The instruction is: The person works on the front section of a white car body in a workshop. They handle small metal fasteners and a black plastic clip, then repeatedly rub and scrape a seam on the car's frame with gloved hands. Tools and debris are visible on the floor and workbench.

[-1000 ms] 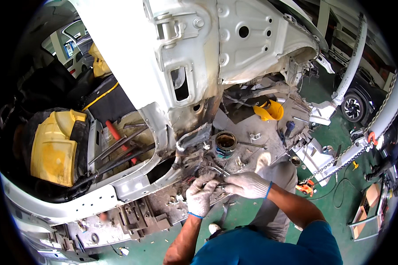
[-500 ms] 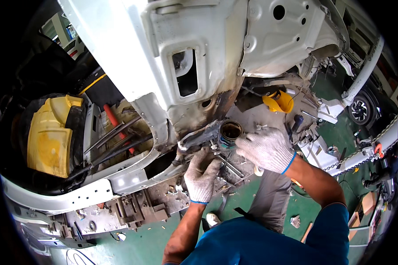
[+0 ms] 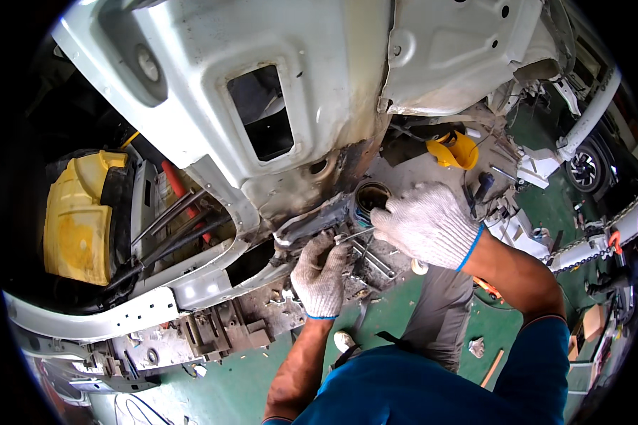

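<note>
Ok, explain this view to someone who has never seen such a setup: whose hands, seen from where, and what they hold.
There is no robot here: these are a person's own gloved hands, seen from above by a fisheye camera worn on the head, so straight edges curve. The right hand holds a thin metal tool; its far end lies by the left hand, and I can't tell whether that hand grips it. In front stands a white car body. On the grey surface beside it are a round can, a metal wrench and a yellow helmet-like thing.
</note>
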{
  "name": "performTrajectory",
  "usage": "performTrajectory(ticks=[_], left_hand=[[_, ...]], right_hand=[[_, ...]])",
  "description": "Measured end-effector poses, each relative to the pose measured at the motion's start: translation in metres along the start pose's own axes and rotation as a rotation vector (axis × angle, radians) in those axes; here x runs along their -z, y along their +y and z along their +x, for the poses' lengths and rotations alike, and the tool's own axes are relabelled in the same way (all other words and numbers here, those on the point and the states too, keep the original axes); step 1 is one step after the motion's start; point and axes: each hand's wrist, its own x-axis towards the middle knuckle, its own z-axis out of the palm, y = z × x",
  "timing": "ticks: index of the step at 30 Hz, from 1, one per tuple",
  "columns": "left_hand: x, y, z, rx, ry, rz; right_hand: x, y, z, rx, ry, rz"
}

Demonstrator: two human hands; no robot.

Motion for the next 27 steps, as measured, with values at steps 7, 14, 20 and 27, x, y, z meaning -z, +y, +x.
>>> performTrajectory(ticks=[7,14,20,27], left_hand=[[-0.009,-0.003,-0.001,-0.047,0.069,-0.049],[-0.009,-0.019,-0.001,-0.111,0.103,0.017],[-0.013,-0.015,-0.001,-0.193,0.097,0.061],[-0.003,-0.012,0.002,-0.294,0.049,0.296]], right_hand=[[0.004,-0.003,0.015,0.085,-0.025,-0.058],[-0.010,-0.003,0.011,0.069,0.021,-0.072],[-0.030,0.002,0.005,-0.005,0.114,0.078],[-0.089,-0.002,-0.008,-0.105,0.162,0.307]])
